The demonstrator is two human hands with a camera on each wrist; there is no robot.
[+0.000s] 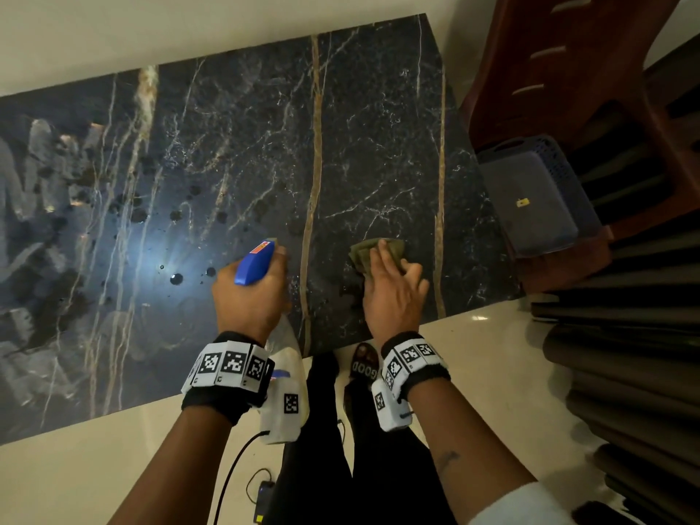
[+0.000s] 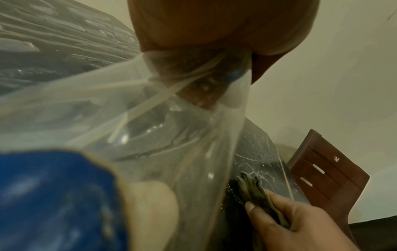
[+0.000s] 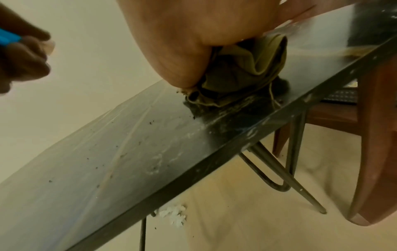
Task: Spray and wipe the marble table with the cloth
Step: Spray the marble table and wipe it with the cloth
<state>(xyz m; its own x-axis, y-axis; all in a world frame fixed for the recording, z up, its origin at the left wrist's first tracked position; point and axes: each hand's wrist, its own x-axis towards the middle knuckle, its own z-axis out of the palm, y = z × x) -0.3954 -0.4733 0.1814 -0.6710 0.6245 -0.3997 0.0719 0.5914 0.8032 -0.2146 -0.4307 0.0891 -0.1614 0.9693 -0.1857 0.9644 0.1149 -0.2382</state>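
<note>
Surroundings: the marble table (image 1: 235, 153) is a dark slab with white and gold veins, carried on thin metal legs (image 3: 290, 171). Dark droplets (image 1: 176, 278) and pale smeared streaks (image 1: 34, 176) lie on its left part. At the table's right end stands a brown chair (image 1: 560, 70). A blue perforated basket (image 1: 545, 191) sits on it, just beside the table edge. Dark stacked items (image 1: 625, 354) fill the floor further right. A black cable (image 1: 235, 471) runs across the pale floor near my legs. White crumbs (image 3: 171, 215) lie on the floor under the near table edge.

Grip, left: my left hand (image 1: 250, 293) is curled round the neck of the spray bottle (image 1: 255, 261). The blue trigger head points out over the table. The clear body hangs back below my wrist, above the near table edge. In the left wrist view the bottle fills most of the frame and hides my fingertips.

Grip, right: my right hand (image 1: 394, 286) rests on the olive cloth (image 1: 373, 252). The fingers lie extended over the top and the thumb is spread to the right. The right wrist view shows the palm pressing the bunched cloth against the marble. The cloth sits near the table's front edge, between two gold veins, with a dark smear on the marble just beside it.
</note>
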